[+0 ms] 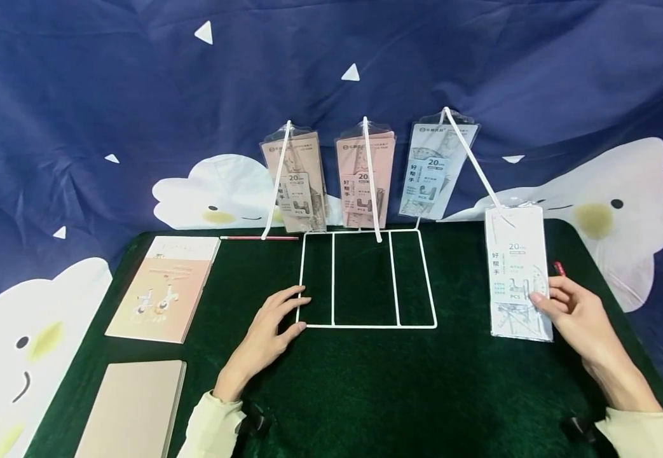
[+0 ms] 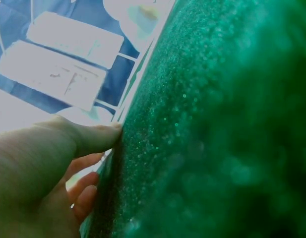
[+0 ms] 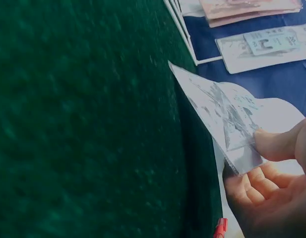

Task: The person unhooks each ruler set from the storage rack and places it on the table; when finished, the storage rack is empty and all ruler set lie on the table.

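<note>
My right hand [image 1: 574, 312] pinches the lower right edge of a white ruler-set packet [image 1: 517, 267] in a clear sleeve, thumb in front and fingers behind. The packet's top overlaps the end of the right-hand hook of a white wire display rack [image 1: 396, 280]. In the right wrist view the packet [image 3: 222, 109] tilts away from the thumb. My left hand [image 1: 265, 327] touches the rack's front left corner with thumb and fingertips, fingers loosely extended. Further back on the rack's hooks hang a brown packet [image 1: 293, 184], a pink packet [image 1: 365, 181] and a light blue packet [image 1: 437, 168].
A peach-covered notebook [image 1: 165, 286] and a plain beige notebook [image 1: 131, 410] lie at the left. Behind the rack's left side lies a red pencil [image 1: 259, 238]. A small red object [image 1: 560, 268] shows beyond my right hand. A dark blue patterned cloth [image 1: 331, 57] hangs behind the table.
</note>
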`<control>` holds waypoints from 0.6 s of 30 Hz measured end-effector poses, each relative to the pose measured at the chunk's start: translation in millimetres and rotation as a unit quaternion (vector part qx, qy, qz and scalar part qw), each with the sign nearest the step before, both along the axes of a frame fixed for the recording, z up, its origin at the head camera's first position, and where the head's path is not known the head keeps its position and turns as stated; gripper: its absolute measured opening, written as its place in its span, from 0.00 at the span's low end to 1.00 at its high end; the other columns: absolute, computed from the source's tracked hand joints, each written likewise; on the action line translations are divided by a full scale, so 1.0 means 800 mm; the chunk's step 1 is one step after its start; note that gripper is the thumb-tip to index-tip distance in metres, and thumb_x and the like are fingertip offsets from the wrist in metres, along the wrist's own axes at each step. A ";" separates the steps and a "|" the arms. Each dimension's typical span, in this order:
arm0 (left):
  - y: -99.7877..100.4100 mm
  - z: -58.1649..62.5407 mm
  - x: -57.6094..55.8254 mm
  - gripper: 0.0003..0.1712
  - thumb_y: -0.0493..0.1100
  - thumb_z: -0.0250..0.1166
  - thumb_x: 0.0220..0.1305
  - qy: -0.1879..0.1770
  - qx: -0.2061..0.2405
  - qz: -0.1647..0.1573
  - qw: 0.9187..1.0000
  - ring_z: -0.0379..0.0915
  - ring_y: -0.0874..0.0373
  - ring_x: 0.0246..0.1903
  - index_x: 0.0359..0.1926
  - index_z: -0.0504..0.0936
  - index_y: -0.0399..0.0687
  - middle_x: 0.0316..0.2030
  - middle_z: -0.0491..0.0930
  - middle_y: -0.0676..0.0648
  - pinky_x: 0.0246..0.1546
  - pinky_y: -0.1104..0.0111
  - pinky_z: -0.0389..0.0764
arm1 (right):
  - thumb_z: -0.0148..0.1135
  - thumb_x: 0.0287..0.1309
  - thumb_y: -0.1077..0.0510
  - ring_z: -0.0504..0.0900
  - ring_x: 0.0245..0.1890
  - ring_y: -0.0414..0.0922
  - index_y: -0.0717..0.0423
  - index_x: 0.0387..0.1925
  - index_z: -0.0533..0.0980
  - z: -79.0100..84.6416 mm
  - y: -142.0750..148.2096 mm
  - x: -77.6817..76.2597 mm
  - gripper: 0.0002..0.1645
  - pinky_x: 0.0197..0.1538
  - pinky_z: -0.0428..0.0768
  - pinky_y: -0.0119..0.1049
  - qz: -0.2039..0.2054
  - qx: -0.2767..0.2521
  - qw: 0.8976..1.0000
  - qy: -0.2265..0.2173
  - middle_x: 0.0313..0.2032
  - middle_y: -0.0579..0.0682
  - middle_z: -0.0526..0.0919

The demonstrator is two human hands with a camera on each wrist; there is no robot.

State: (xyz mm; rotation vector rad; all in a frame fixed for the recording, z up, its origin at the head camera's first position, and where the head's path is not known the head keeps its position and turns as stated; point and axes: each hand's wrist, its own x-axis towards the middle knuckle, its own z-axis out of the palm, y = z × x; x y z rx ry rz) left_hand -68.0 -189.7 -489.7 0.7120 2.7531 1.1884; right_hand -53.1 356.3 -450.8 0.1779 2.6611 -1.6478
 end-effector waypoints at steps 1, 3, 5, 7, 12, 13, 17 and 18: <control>0.000 0.001 0.000 0.26 0.43 0.66 0.73 0.000 0.001 -0.001 1.000 0.55 0.49 0.76 0.70 0.77 0.51 0.77 0.64 0.48 0.70 0.38 0.59 | 0.62 0.73 0.61 0.84 0.30 0.31 0.54 0.50 0.75 -0.001 0.001 -0.001 0.08 0.32 0.78 0.25 0.003 0.007 1.000 -0.004 0.36 0.27 0.86; 0.001 0.001 0.000 0.26 0.44 0.66 0.74 0.002 0.000 -0.003 1.000 0.55 0.49 0.76 0.70 0.77 0.51 0.77 0.64 0.47 0.70 0.38 0.59 | 0.62 0.74 0.60 0.84 0.30 0.31 0.57 0.52 0.74 -0.001 0.004 -0.002 0.10 0.32 0.77 0.25 0.006 0.022 1.000 -0.014 0.36 0.26 0.85; 0.001 0.002 0.000 0.26 0.44 0.66 0.74 0.003 0.000 -0.003 1.000 0.55 0.49 0.76 0.70 0.77 0.51 0.77 0.64 0.47 0.70 0.37 0.59 | 0.62 0.74 0.58 0.83 0.30 0.31 0.62 0.54 0.73 -0.002 0.005 -0.002 0.14 0.32 0.76 0.25 0.007 0.041 0.999 -0.024 0.35 0.25 0.84; 0.001 0.003 0.000 0.26 0.44 0.66 0.74 0.001 0.000 -0.002 1.000 0.55 0.49 0.76 0.70 0.77 0.51 0.77 0.64 0.47 0.70 0.37 0.59 | 0.62 0.74 0.56 0.81 0.29 0.31 0.67 0.56 0.73 -0.002 0.006 -0.001 0.19 0.32 0.74 0.24 0.003 0.071 0.997 -0.030 0.34 0.26 0.83; 0.001 0.003 0.000 0.26 0.44 0.66 0.74 -0.012 0.000 0.001 1.000 0.55 0.49 0.76 0.70 0.77 0.52 0.77 0.63 0.48 0.70 0.38 0.59 | 0.63 0.73 0.51 0.76 0.29 0.31 0.70 0.59 0.74 -0.002 0.008 0.001 0.27 0.32 0.70 0.26 -0.012 0.162 0.986 -0.042 0.36 0.44 0.86; 0.001 0.002 0.000 0.26 0.44 0.66 0.74 -0.013 0.000 0.001 1.000 0.55 0.49 0.76 0.70 0.76 0.53 0.77 0.63 0.48 0.70 0.38 0.58 | 0.63 0.73 0.50 0.75 0.29 0.32 0.71 0.59 0.75 -0.002 0.009 0.001 0.28 0.31 0.70 0.27 -0.013 0.177 0.983 -0.045 0.38 0.49 0.86; 0.000 0.000 0.000 0.26 0.44 0.66 0.74 -0.014 0.003 0.001 1.000 0.55 0.49 0.76 0.70 0.76 0.52 0.77 0.63 0.49 0.70 0.37 0.58 | 0.63 0.73 0.46 0.74 0.28 0.31 0.72 0.59 0.76 -0.002 0.013 0.000 0.31 0.31 0.68 0.30 -0.018 0.225 0.973 -0.045 0.42 0.60 0.86; 0.000 0.000 0.000 0.26 0.44 0.66 0.74 -0.011 0.003 0.001 1.000 0.55 0.49 0.76 0.70 0.76 0.52 0.77 0.63 0.49 0.70 0.37 0.58 | 0.64 0.73 0.46 0.74 0.27 0.31 0.72 0.59 0.76 -0.002 0.015 0.000 0.32 0.31 0.68 0.30 -0.019 0.231 0.972 -0.042 0.41 0.60 0.86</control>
